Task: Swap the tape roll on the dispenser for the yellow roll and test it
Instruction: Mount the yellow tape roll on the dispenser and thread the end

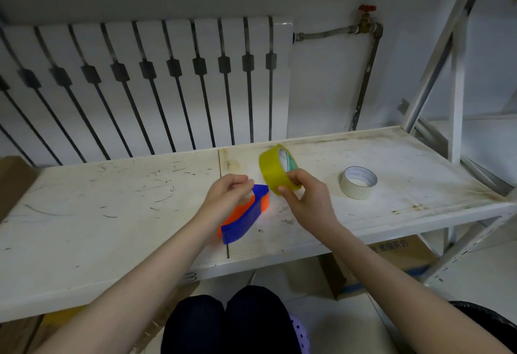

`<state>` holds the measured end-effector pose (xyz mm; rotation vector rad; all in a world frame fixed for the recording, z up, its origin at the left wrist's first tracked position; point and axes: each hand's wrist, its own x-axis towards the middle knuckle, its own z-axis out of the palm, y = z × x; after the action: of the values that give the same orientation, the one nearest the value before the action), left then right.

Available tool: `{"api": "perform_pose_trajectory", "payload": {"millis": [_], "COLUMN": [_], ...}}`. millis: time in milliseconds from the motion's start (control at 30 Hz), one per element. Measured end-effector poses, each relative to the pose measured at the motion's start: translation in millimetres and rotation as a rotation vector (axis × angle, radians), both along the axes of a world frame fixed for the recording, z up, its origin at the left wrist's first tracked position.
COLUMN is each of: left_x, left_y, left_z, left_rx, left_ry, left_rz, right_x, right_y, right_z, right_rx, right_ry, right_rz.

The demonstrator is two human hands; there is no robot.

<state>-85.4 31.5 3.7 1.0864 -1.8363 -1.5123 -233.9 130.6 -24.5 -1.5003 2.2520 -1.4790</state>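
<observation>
Sitting at scuffed white shelf board (112, 213). Blue-and-orange dispenser (246, 222) lies on it, centre; my left hand (226, 194) curls over its far end, seemingly pinching it (view blocked). Right hand (305, 194) grips yellow roll (272, 172), on edge, at dispenser's 1 o'clock. Pale roll (358, 183) lies flat at its 3 o'clock.

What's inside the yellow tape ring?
Inside the yellow roll you can see a white core with a green patch. The right hand grips its lower edge, so its fingers hide the bottom part of the hole.
</observation>
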Motion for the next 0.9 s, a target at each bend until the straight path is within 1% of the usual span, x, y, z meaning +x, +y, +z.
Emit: {"api": "perform_pose_trajectory", "payload": {"millis": [67,133,200,233,300,367,433,467,533,600,667,700,767,800,867,900], "left_x": [3.0,7.2,11.5,14.1,19.8,27.5,35.7,39.5,46.4,52.7,57.3,59.9,65.7,68.4,72.6,73.2], "left_y": [8.1,16.1,22.4,24.3,25.5,23.0,21.3,20.1,18.1,13.9,6.1,1.2,-9.5,-14.5,-24.9,-29.5], "left_z": [7.0,14.6,21.7,24.7,26.1,25.4,24.8,23.6,21.7,18.2,16.3,15.4,14.3,13.8,8.2,4.7], "left_rx": [0.063,0.082,0.099,0.09,0.037,-0.009,-0.064,-0.082,-0.097,-0.062,0.084,0.208,0.482,0.591,0.72,0.739], "left_ry": [0.097,0.214,0.328,0.353,0.35,0.324,0.26,0.227,0.177,0.202,0.31,0.405,0.627,0.689,0.712,0.677], "left_rz": [-0.102,-0.15,-0.133,-0.111,-0.077,-0.061,-0.066,-0.075,-0.085,-0.069,-0.039,-0.032,-0.031,-0.038,-0.042,-0.017], "right_x": [12.9,26.1,37.7,41.9,47.0,51.3,55.3,57.2,60.8,64.6,68.7,70.2,71.9,72.5,72.2,72.0], "right_y": [1.0,1.5,0.3,-0.8,-2.9,-3.4,-4.0,-5.0,-8.5,-11.6,-13.3,-15.0,-20.2,-23.5,-30.0,-33.3], "right_z": [7.2,9.1,9.7,9.8,10.3,12.7,17.2,19.7,23.7,26.0,27.7,26.2,18.4,15.6,13.5,13.1], "right_rx": [-0.116,-0.17,-0.183,-0.173,-0.14,-0.146,-0.172,-0.176,-0.15,-0.107,-0.043,0.011,0.115,0.127,0.092,0.072], "right_ry": [-0.044,-0.055,-0.039,-0.028,-0.008,-0.043,-0.106,-0.105,-0.059,-0.085,-0.154,-0.121,0.065,0.14,0.235,0.295], "right_rz": [0.125,0.218,0.274,0.296,0.308,0.279,0.245,0.226,0.19,0.208,0.314,0.385,0.461,0.443,0.38,0.358]}}
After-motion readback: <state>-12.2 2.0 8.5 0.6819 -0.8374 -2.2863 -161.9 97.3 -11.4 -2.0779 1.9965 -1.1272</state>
